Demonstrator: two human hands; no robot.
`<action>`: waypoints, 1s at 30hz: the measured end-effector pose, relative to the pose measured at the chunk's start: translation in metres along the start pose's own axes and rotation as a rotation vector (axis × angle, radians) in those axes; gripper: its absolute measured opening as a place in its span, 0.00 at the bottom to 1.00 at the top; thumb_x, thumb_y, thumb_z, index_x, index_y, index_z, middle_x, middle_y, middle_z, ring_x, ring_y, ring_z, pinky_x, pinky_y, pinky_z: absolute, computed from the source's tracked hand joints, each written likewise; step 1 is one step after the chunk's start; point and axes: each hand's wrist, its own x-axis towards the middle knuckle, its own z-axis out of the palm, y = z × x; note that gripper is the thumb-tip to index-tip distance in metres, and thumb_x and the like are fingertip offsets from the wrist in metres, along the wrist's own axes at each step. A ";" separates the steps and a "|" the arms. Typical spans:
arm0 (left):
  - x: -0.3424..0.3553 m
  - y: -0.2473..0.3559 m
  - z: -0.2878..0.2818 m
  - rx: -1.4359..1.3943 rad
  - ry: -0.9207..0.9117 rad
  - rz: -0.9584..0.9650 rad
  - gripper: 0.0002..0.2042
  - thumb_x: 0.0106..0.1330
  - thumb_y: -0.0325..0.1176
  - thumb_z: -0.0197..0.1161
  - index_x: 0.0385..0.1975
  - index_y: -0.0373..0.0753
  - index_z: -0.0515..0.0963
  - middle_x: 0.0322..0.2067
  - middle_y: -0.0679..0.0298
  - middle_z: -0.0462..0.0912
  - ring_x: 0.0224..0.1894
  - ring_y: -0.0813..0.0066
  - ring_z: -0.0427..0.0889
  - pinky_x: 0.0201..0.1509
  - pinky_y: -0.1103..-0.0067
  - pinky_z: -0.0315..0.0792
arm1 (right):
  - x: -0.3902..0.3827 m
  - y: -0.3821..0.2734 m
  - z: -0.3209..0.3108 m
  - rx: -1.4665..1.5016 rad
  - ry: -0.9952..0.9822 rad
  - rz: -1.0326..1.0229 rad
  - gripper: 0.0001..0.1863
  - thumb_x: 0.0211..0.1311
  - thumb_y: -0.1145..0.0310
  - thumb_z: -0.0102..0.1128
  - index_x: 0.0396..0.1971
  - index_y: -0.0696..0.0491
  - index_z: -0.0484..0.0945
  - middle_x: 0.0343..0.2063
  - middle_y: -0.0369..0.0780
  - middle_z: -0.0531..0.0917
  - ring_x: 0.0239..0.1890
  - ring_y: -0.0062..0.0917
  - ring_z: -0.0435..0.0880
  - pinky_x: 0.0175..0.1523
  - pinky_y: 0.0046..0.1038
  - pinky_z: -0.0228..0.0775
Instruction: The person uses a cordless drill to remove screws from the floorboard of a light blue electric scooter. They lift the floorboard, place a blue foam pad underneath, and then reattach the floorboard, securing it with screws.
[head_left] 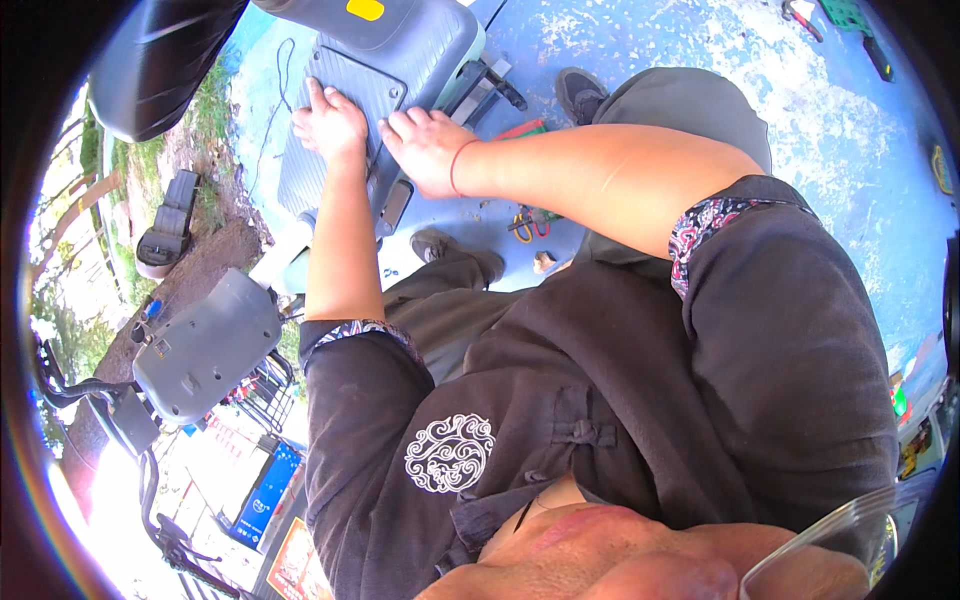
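Observation:
My left hand (332, 123) lies on a grey ribbed panel (355, 72) of a scooter-like vehicle body (437, 60), fingers apart and index finger extended. Just to its right, my right hand (421, 152) rests at the panel's right edge, fingers slightly bent and apart; its thumb is mostly hidden. A round fastener sits in the panel above my right hand. Below that hand is a dark metal fitting (395, 208) along the body's side. A black padded seat (150, 62) overhangs the upper left.
My shoes (578, 95) stand on worn blue ground (840, 200). Pliers and small tools (525, 225) lie beside my legs, more tools (870, 50) at upper right. A loose dark grey part (168, 225), a grey housing with handlebars (205, 345) and a blue box (262, 490) are at left.

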 end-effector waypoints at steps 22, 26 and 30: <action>-0.006 0.008 -0.004 -0.052 0.123 0.142 0.24 0.71 0.43 0.55 0.63 0.40 0.76 0.47 0.47 0.76 0.51 0.44 0.73 0.56 0.52 0.67 | 0.010 -0.003 0.009 0.021 -0.118 -0.177 0.12 0.51 0.73 0.61 0.37 0.56 0.84 0.56 0.49 0.74 0.60 0.43 0.73 0.63 0.41 0.69; -0.007 0.007 -0.002 -0.084 0.118 0.123 0.25 0.71 0.43 0.55 0.65 0.40 0.75 0.48 0.47 0.77 0.52 0.44 0.74 0.56 0.51 0.68 | 0.014 -0.003 0.012 0.043 -0.116 -0.202 0.11 0.49 0.74 0.61 0.35 0.57 0.83 0.53 0.50 0.74 0.58 0.45 0.73 0.61 0.43 0.70; -0.008 0.011 -0.008 -0.086 0.086 0.128 0.26 0.71 0.43 0.55 0.66 0.39 0.73 0.47 0.50 0.77 0.51 0.46 0.74 0.56 0.52 0.68 | 0.024 -0.006 0.010 0.068 -0.167 -0.162 0.11 0.48 0.72 0.64 0.35 0.56 0.82 0.50 0.50 0.74 0.53 0.46 0.74 0.56 0.44 0.73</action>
